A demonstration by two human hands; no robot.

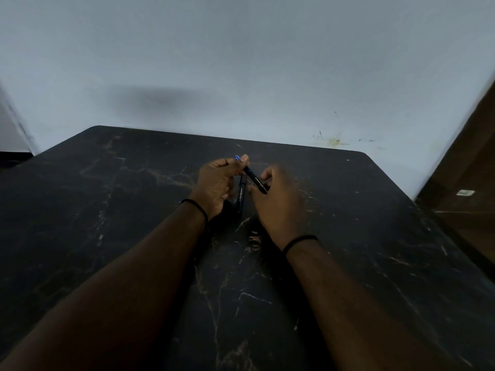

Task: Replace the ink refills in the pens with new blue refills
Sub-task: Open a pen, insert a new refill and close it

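Note:
Over the middle of the black marble table (134, 210), both hands hold a dark pen (255, 179) with white lettering and a blue end. My left hand (217, 183) pinches the pen's blue upper end between thumb and fingers. My right hand (278, 199) is a little blurred and grips the pen's lower end. A second dark pen (241, 196) lies on the table between and below the hands, partly hidden by them. No loose refills are visible.
A pale wall (241, 62) rises directly behind the table's far edge. A brown wooden surface (471, 183) stands along the right side. Each wrist wears a black band.

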